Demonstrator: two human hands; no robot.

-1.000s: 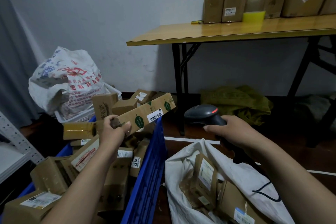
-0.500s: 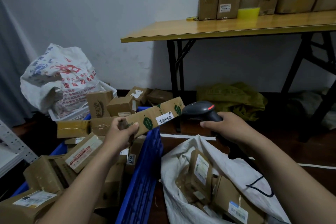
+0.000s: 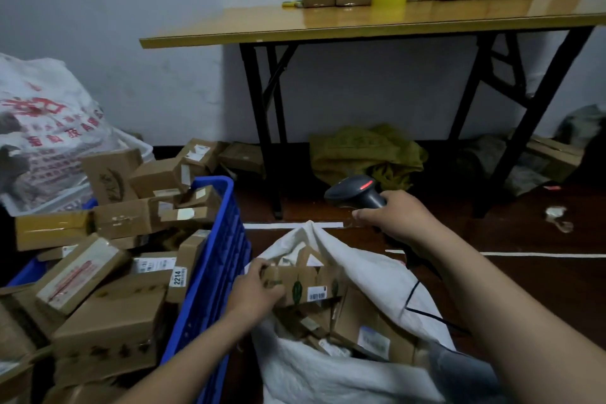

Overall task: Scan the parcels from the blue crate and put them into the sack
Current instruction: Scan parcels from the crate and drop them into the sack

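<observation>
So the long parcel (image 3: 305, 285), held up at the scanner (image 3: 355, 190) half a second ago, is now gripped at one end by the left hand (image 3: 254, 285) and lowered into the sack (image 3: 328, 377), so the scan looks done. Further out, the scanner is kept clutched in the right hand (image 3: 396, 216), and plenty of boxes (image 3: 108, 315) are left in the blue crate (image 3: 213, 272).

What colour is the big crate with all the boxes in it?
The crate is bright blue. The head view shows it best.
</observation>
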